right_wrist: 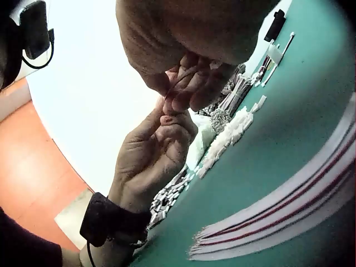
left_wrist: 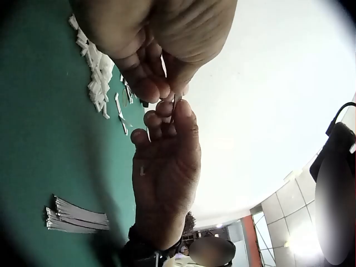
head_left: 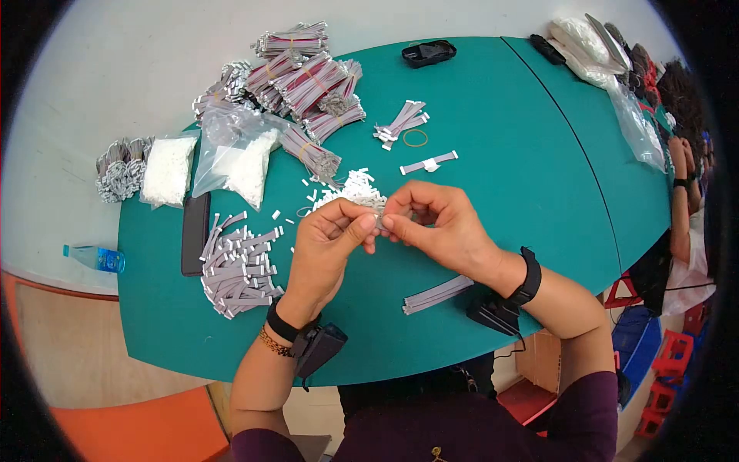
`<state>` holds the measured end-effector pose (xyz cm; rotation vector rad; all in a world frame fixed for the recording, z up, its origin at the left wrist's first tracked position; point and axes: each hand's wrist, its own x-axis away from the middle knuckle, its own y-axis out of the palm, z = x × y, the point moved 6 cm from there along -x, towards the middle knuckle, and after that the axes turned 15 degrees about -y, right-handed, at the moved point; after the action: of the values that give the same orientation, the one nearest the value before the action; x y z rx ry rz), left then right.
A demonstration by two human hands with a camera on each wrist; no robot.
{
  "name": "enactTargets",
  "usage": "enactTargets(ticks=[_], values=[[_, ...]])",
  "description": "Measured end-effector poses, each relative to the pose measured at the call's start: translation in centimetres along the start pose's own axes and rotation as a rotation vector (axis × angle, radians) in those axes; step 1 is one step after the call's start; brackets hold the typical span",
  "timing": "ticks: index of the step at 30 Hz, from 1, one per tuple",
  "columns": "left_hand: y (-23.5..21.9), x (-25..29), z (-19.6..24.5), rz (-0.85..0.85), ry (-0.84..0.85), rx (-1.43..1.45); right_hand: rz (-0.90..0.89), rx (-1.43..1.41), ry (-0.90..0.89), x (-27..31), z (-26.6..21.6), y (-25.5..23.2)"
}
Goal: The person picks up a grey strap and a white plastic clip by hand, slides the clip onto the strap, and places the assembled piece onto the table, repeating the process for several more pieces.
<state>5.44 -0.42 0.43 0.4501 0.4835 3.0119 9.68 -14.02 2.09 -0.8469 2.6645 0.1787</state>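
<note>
Both hands meet in the head view beside the pile of small white connectors (head_left: 356,185). My left hand (head_left: 327,250) pinches a small piece between thumb and fingers, its tip hidden. My right hand (head_left: 446,231), thumb and forefinger nearly touching the left's, pinches a short grey ribbon cable (right_wrist: 182,80), which curves across its fingers in the right wrist view. A tiny white piece (left_wrist: 143,171) lies against the right palm in the left wrist view. Several flat ribbon cables (head_left: 437,295) lie below the right forearm.
Finished-looking short cables with white ends (head_left: 240,269) lie left of the hands, by a dark case (head_left: 195,235). Behind are bundled cables (head_left: 312,81), bags of white parts (head_left: 168,171), a rubber band (head_left: 416,138) and a black pouch (head_left: 429,53). Another person's arm (head_left: 680,208) is at right.
</note>
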Motion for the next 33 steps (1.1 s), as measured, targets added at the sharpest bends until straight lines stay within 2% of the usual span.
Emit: enactTargets(ticks=[9,15,18,21,24,27,30,33], values=[[0.1,0.1,-0.2,0.009,0.005,-0.029,-0.044,0.07,-0.104,0.1,-0.3,0.1],[0.4,0.3,0.0,0.023,0.032,-0.06,0.002,0.058,-0.083,0.3,-0.1,0.1],[0.6,0.5,0.3,0.037,0.038,-0.11,-0.081,0.107,0.002,0.4,-0.1,0.0],[0.6,0.4,0.2,0.039,0.029,-0.145,-0.021,0.136,-0.103,0.4,0.1,-0.1],[0.2,0.1,0.2,0.039,0.029,-0.092,0.056,0.006,-0.036,0.1,0.2,0.2],[-0.2,0.2,0.3,0.046,0.006,-0.026,0.038,-0.09,0.034,0.0,0.5,0.3],[-0.8,0.0,0.3,0.051,-0.023,0.008,-0.144,-0.097,0.136,0.1,0.6,0.5],[-0.5,0.0,0.6,0.04,-0.078,0.047,-0.175,-0.103,0.174,0.2,0.9,0.6]])
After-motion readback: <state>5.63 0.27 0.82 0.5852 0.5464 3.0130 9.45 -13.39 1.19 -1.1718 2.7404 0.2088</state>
